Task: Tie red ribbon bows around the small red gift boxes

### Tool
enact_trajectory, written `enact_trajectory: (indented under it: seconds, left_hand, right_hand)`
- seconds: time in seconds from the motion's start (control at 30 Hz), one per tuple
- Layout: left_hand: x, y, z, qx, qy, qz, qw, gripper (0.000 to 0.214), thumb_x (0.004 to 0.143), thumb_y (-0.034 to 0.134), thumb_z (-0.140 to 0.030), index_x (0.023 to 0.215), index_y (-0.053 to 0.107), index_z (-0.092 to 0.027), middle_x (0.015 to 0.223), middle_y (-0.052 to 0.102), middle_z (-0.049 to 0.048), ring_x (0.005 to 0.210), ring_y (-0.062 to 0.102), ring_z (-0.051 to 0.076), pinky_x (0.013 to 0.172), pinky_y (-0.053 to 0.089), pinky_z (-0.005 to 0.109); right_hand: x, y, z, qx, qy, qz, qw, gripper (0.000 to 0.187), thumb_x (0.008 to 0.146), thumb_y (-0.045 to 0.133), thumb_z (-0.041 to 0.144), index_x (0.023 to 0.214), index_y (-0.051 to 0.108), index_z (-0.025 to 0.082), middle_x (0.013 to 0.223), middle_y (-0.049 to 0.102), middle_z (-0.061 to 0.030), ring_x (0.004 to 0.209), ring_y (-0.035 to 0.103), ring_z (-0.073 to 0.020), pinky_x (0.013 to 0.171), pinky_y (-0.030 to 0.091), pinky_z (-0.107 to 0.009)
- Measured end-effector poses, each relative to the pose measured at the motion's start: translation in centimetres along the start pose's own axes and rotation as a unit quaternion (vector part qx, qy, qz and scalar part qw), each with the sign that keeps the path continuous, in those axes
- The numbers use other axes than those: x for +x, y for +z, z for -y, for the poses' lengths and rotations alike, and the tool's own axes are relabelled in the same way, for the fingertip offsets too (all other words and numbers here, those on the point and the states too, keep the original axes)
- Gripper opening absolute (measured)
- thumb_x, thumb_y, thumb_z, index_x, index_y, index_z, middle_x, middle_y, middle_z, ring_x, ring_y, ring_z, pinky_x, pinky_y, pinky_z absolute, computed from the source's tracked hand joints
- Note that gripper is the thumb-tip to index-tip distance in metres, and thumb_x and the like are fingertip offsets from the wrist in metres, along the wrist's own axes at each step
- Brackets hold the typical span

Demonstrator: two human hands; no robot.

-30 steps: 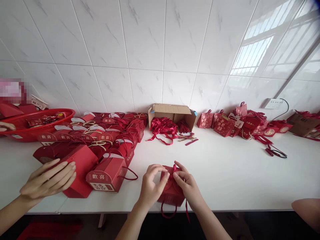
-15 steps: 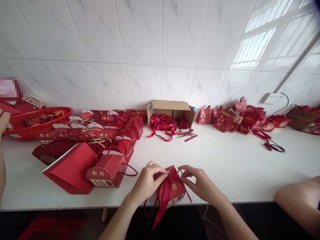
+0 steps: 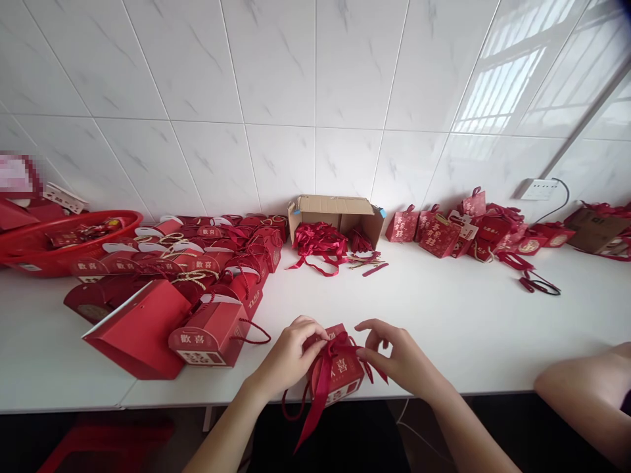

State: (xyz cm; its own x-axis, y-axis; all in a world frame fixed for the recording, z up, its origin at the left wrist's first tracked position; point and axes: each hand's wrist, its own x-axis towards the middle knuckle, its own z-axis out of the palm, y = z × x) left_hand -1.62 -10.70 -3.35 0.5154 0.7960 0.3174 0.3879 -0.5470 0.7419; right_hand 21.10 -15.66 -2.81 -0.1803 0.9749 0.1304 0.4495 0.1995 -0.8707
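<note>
A small red gift box (image 3: pixel 340 380) with gold characters sits at the front edge of the white table (image 3: pixel 444 315). A dark red ribbon (image 3: pixel 320 387) is tied at its top, with a long tail hanging down past the table edge. My left hand (image 3: pixel 290 355) pinches the ribbon on the box's left side. My right hand (image 3: pixel 397 355) pinches the ribbon on the right side, close to the knot.
Several red gift boxes (image 3: pixel 197 276) crowd the left half of the table beside a red basket (image 3: pixel 64 240). An open cardboard box (image 3: pixel 338 217) spills red ribbons at the back. More red bags (image 3: pixel 468 230) lie back right. Another person's arm (image 3: pixel 586 394) rests at the right.
The box has been turned so its printed face shows, and a ribbon tail now hangs down. The other person's hand at the left has withdrawn out of view.
</note>
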Motion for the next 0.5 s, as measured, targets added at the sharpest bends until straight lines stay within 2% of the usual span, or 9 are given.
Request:
enact_trajectory:
  seconds: [0.07, 0.13, 0.23, 0.3, 0.43, 0.5]
  left_hand:
    - [0.1, 0.0, 0.1, 0.003, 0.007, 0.01, 1.0, 0.017, 0.084, 0.049, -0.012, 0.085, 0.063, -0.022, 0.087, 0.062, 0.0035, 0.088, 0.059, 0.018, 0.081, 0.049, 0.031]
    - [0.2, -0.1, 0.0, 0.007, 0.012, 0.021, 1.0, 0.017, 0.084, 0.049, -0.012, 0.085, 0.062, -0.022, 0.089, 0.062, 0.0036, 0.089, 0.059, 0.018, 0.081, 0.048, 0.031]
    - [0.3, -0.4, -0.2, 0.018, 0.016, 0.039, 0.999, 0.018, 0.085, 0.048, -0.012, 0.086, 0.062, -0.022, 0.091, 0.061, 0.0037, 0.088, 0.059, 0.017, 0.081, 0.048, 0.03]
    - [0.5, -0.8, -0.4, 0.026, 0.02, 0.049, 0.998, 0.018, 0.085, 0.048, -0.013, 0.087, 0.063, -0.023, 0.092, 0.061, 0.0039, 0.086, 0.06, 0.017, 0.08, 0.049, 0.03]
    - [0.8, -1.4, -0.9, 0.055, 0.035, 0.073, 0.995, 0.016, 0.085, 0.05, -0.015, 0.086, 0.065, -0.022, 0.088, 0.063, 0.005, 0.087, 0.059, 0.019, 0.078, 0.049, 0.031]
    - [1.0, -1.7, -1.1, 0.069, 0.046, 0.083, 0.993, 0.017, 0.084, 0.051, -0.015, 0.086, 0.065, -0.023, 0.086, 0.064, 0.0047, 0.088, 0.059, 0.02, 0.078, 0.049, 0.031]
  right_hand:
    - [-0.3, -0.8, 0.5, 0.017, 0.005, 0.086, 0.996, 0.029, 0.077, 0.066, 0.034, 0.104, 0.061, 0.025, 0.055, 0.061, 0.0059, 0.048, 0.054, -0.0123, 0.05, 0.044, -0.023]
    - [0.0, -1.3, 0.7, -0.006, 0.002, 0.129, 0.992, 0.034, 0.079, 0.064, 0.038, 0.11, 0.059, 0.025, 0.056, 0.061, 0.0053, 0.049, 0.054, -0.0129, 0.048, 0.043, -0.023]
    - [1.4, -1.1, 0.4, -0.073, -0.054, 0.079, 0.993, 0.039, 0.083, 0.059, 0.037, 0.121, 0.054, 0.027, 0.088, 0.068, -0.0028, 0.069, 0.061, -0.0161, 0.062, 0.051, -0.028]
    - [2.6, -0.4, 0.1, -0.084, -0.116, 0.074, 0.987, 0.041, 0.085, 0.057, 0.03, 0.125, 0.051, 0.028, 0.105, 0.066, -0.0057, 0.083, 0.062, -0.0179, 0.074, 0.052, -0.033]
    - [3.6, 0.8, 0.0, -0.092, -0.213, 0.115, 0.966, 0.031, 0.09, 0.046, 0.017, 0.118, 0.057, 0.026, 0.1, 0.065, -0.0053, 0.087, 0.061, -0.017, 0.078, 0.051, -0.032]
    - [3.4, 0.9, 0.0, -0.119, -0.25, 0.124, 0.953, 0.034, 0.091, 0.041, 0.013, 0.117, 0.058, 0.025, 0.101, 0.064, -0.0065, 0.088, 0.061, -0.0168, 0.076, 0.051, -0.03]
